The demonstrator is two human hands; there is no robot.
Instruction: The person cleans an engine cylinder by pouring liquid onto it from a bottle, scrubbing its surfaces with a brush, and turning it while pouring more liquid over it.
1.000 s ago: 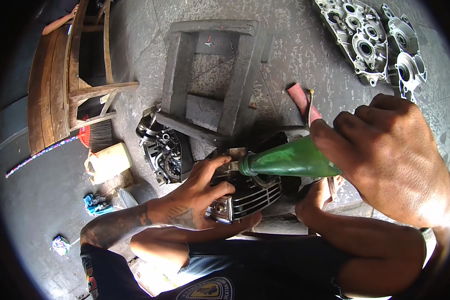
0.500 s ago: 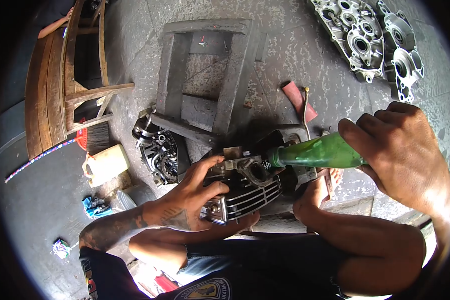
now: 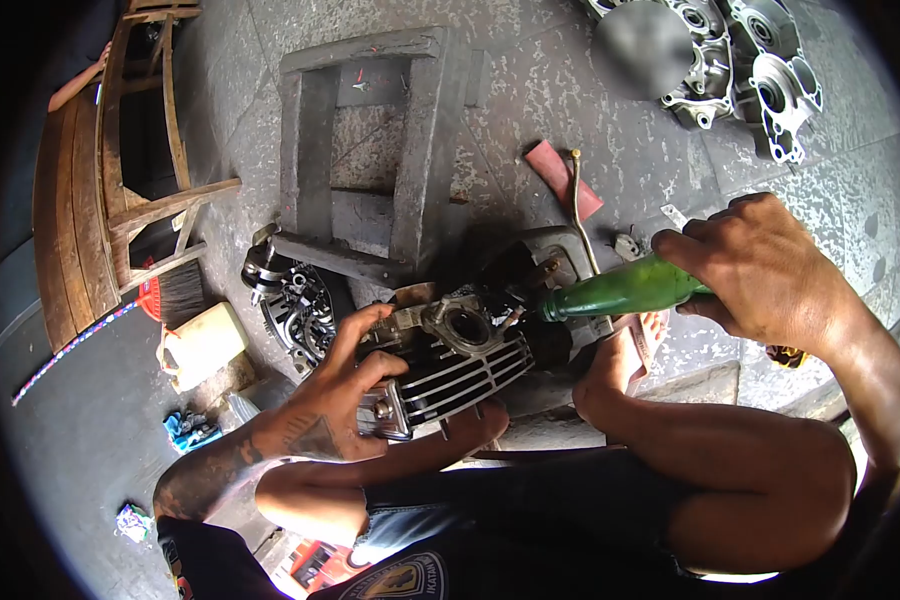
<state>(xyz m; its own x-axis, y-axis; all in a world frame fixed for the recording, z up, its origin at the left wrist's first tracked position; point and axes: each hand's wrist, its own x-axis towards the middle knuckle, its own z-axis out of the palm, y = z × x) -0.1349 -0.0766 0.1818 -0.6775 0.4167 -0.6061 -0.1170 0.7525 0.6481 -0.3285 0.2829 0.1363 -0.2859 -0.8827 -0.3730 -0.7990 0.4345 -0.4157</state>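
A finned metal engine part (image 3: 470,375) with a round port lies over a dark container between my legs. My left hand (image 3: 345,390) is wrapped round its left end, thumb and fingers on opposite sides. My right hand (image 3: 760,265) grips a green glass bottle (image 3: 625,292) by its base. The bottle lies almost level, its mouth pointing left, close to the right side of the engine part. Whether liquid comes out of the mouth cannot be made out.
A wooden frame (image 3: 420,150) lies ahead. Metal gears (image 3: 305,310) sit left of the engine part. Engine casings (image 3: 770,90) lie at upper right, near a red tube (image 3: 562,178). A wooden bench (image 3: 80,210), a yellowish jug (image 3: 205,345) and another person's arm (image 3: 80,80) are at left.
The view has shifted, so most things appear further left. The engine part has turned a little in my left hand's grip. The bottle stays in my right hand, its mouth still near the part.
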